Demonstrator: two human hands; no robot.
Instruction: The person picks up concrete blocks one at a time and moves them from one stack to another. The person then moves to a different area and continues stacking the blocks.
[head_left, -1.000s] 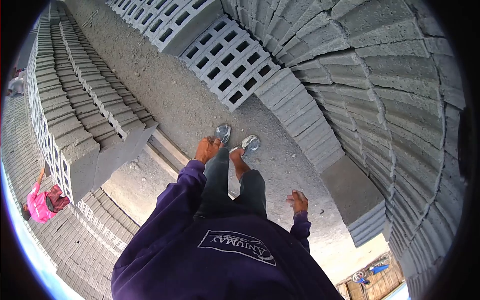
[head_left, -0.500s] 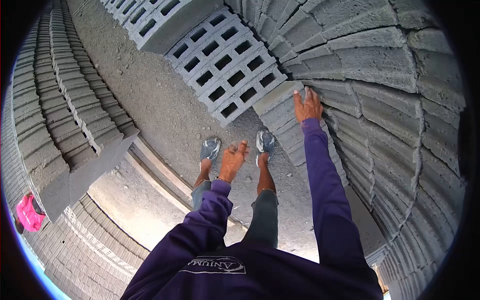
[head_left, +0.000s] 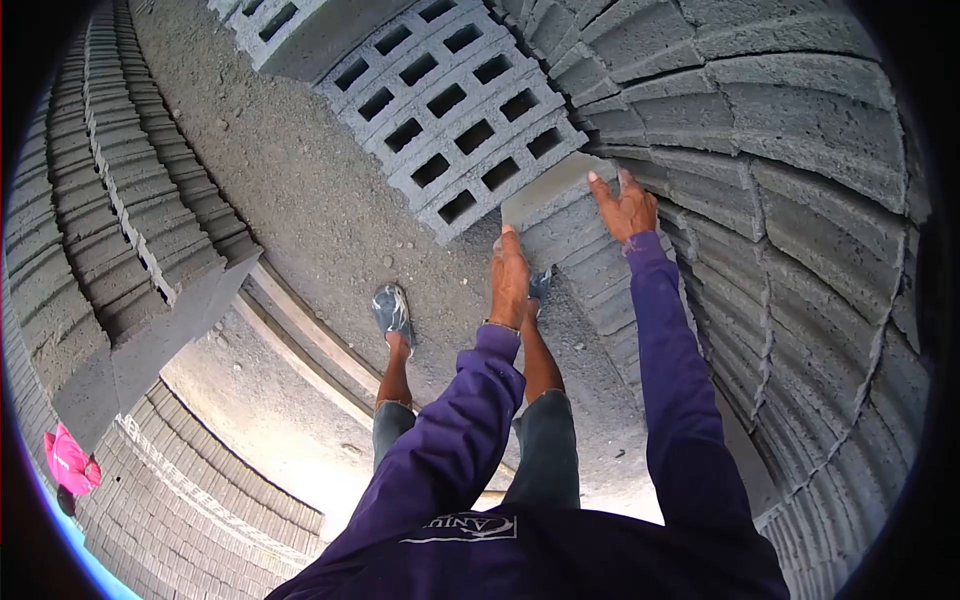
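A grey concrete block (head_left: 552, 197) lies on top of a low stack in front of me, smooth face showing along its far edge. My left hand (head_left: 510, 275) is at its left end, with the fingers together against that edge. Over its right end curls my right hand (head_left: 628, 208), thumb and fingers on the block; the undersides of both grips are hidden. Just beyond, hollow blocks (head_left: 447, 121) stand packed in rows with their rectangular holes facing up, close to the far edge of the held block.
A tall wall of stacked blocks (head_left: 800, 150) rises close on the right. More stacked blocks (head_left: 170, 230) stand on the left, near wooden planks (head_left: 315, 335) on the gravelly ground (head_left: 250, 130). A pink-clad person (head_left: 70, 460) shows at the far left.
My left hand has moved up and right from above the ground to the block's left end. My right hand stays on its right end. My feet and view have shifted slightly.
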